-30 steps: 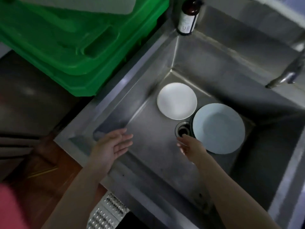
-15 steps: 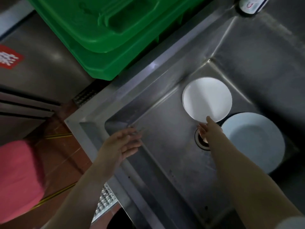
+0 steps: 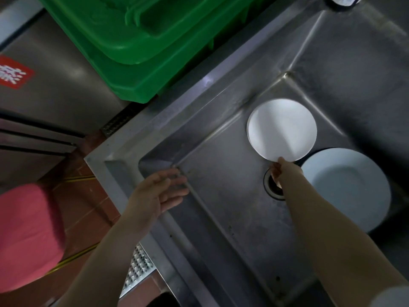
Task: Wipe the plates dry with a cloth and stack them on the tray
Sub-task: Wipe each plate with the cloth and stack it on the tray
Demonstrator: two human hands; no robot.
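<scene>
Pink cloth (image 3: 26, 235), lower left of frame: beside the person, outside the sink; whether it is the drying cloth cannot be told.
Green crates (image 3: 141, 45), upper left to centre: stacked by the sink rim; possibly the tray meant.
Left hand (image 3: 158, 193), lower centre: fingers straight and spread, holding nothing, poised over the sink (image 3: 124, 151) corner, probably ready to take a plate.
Small plate (image 3: 281, 129), right of centre: on the basin floor; its near edge is met by the right hand (image 3: 282, 172), fingertips at the rim, seemingly starting a pinch, grip not clearly shown.
Large plate (image 3: 345, 187), far right: flat beside the drain, just beside the small one, awaiting its turn.
</scene>
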